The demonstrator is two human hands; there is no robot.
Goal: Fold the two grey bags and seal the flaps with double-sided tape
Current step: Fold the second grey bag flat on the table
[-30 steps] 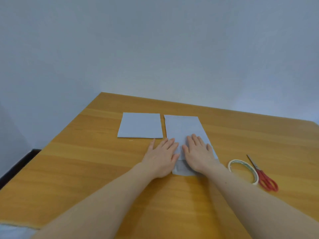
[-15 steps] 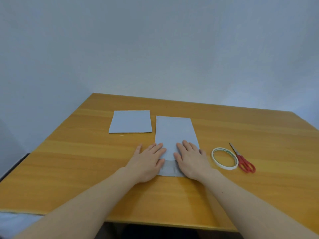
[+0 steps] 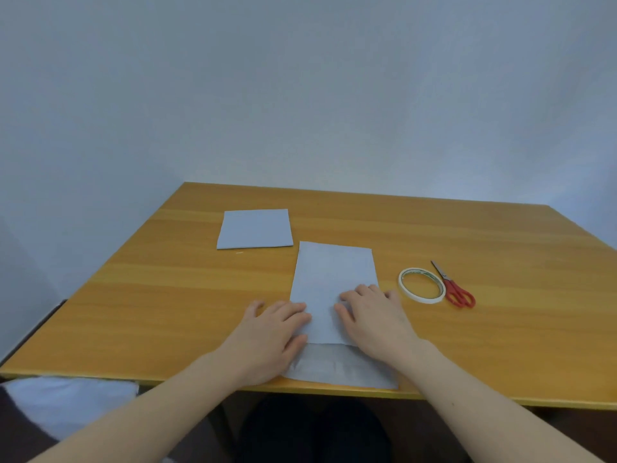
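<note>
Head view: both hands [image 3: 273, 335] [image 3: 374, 317] press unmarked grey bag [image 3: 334, 279].

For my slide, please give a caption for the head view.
Both hands press a grey bag flat; tape roll nearby.

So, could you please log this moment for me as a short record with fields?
surface: wooden table
near bag: long grey bag, unfolded, darker flap at the near table edge
far bag: grey, folded square, lying apart to the left
left hand: flat on the near bag's left edge
right hand: flat on its right side
tape: roll lying right of the near bag, untouched
scissors: red handles, beside the tape
</note>
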